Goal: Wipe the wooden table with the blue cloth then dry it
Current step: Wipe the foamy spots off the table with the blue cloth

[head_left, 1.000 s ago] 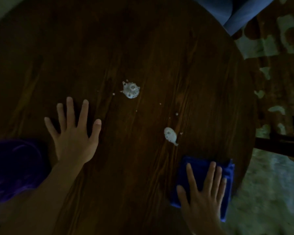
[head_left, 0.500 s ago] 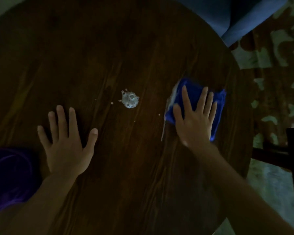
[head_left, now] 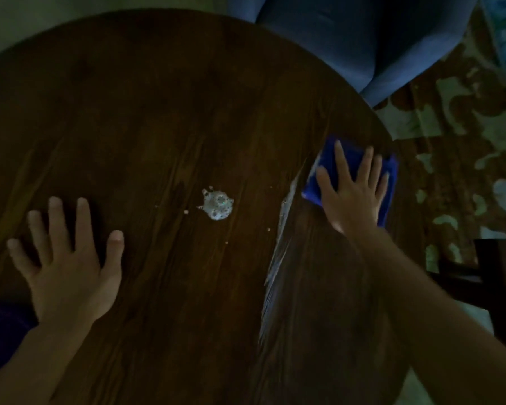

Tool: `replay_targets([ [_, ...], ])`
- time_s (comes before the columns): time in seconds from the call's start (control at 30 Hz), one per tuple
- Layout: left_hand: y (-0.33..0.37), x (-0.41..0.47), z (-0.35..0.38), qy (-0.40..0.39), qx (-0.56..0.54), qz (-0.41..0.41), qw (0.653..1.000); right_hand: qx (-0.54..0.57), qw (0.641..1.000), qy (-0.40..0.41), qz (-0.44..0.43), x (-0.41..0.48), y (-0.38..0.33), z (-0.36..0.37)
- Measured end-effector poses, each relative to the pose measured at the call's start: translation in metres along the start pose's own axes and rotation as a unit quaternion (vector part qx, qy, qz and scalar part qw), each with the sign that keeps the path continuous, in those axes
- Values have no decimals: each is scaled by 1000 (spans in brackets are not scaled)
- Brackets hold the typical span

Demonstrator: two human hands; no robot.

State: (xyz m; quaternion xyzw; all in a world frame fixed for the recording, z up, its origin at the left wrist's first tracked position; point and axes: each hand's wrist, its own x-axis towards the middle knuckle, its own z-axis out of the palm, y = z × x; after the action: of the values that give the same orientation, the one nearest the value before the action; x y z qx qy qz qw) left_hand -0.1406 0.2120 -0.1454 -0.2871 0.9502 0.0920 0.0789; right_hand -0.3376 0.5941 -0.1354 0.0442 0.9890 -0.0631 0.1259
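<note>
The round dark wooden table [head_left: 146,106] fills the head view. A folded blue cloth [head_left: 389,176] lies flat near its right edge. My right hand [head_left: 354,191] presses down on the cloth with fingers spread. A pale wet streak [head_left: 275,267] runs from the cloth back toward the table's near edge. One white foam blob [head_left: 218,204] sits in the middle of the table, with a few small droplets around it. My left hand [head_left: 67,267] rests flat on the wood at the left, fingers apart and holding nothing.
A blue upholstered seat [head_left: 348,39] stands past the table's far right. A patterned rug [head_left: 465,147] covers the floor on the right. A dark chair frame [head_left: 497,287] is at the right edge. Purple fabric [head_left: 3,325] shows at the lower left.
My right hand has pushed the blue cloth from the near right edge away across the table, over the smaller foam blob, leaving a wet streak. The left hand has stayed flat.
</note>
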Motion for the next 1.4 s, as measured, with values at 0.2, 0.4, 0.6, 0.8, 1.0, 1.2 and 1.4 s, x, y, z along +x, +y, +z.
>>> replay_targets([
  [0.2, -3, 0, 3, -3, 5, -3, 1000, -132, 944, -28, -302, -11, -18, -7],
  [0.4, -3, -3, 4, 0, 4, -3, 1000, -186, 768, -102, -604, -52, 71, -4],
  [0.6, -2, -4, 0, 10, 12, 3, 1000, -102, 959, 17, -263, 17, 43, -7],
  [0.8, 4, -7, -6, 9, 16, 17, 1000, -157, 825, -104, -532, -126, 45, 21],
  [1.0, 1, -2, 1, 13, 12, 14, 1000, -63, 967, -5, -245, -102, 109, 13],
  [1.2, 2, -9, 0, 15, 9, 22, 1000, -1, 998, -51, -26, -264, 54, 54],
  [1.4, 0, -3, -3, 11, 14, 21, 1000, -5, 988, -45, -144, -229, -15, 49],
])
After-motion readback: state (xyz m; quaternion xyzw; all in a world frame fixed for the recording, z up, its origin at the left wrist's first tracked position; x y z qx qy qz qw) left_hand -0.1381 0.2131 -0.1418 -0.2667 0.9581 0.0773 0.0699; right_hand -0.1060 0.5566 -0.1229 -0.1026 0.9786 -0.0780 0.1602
